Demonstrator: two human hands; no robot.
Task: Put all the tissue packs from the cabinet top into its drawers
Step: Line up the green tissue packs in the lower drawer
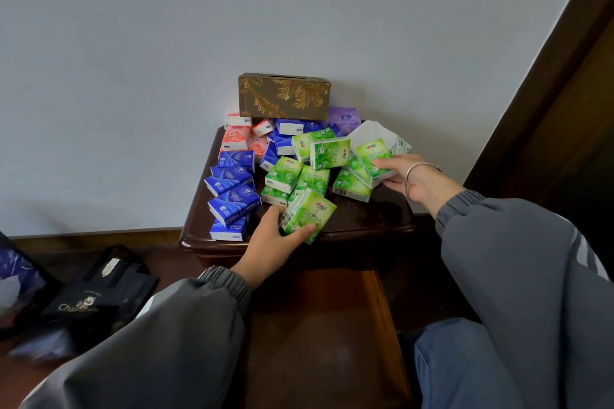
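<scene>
Several tissue packs cover the dark wooden cabinet top [365, 219]: green ones [284, 174] in the middle, blue ones [232, 188] along the left edge, orange ones [236, 139] at the back left, a purple one [344, 116] at the back right. My left hand [275, 242] grips a green pack [307, 214] at the front edge. My right hand [412, 179] holds another green pack [373, 156] on the right side. An open drawer [319, 325] extends below the top toward me; its inside looks dark brown and bare where it shows.
A brown and gold tissue box [284, 96] stands against the wall at the back. Loose white tissue [372, 131] lies behind the right-hand packs. Dark bags [99, 295] sit on the floor at the left. A dark wooden frame [548, 109] rises on the right.
</scene>
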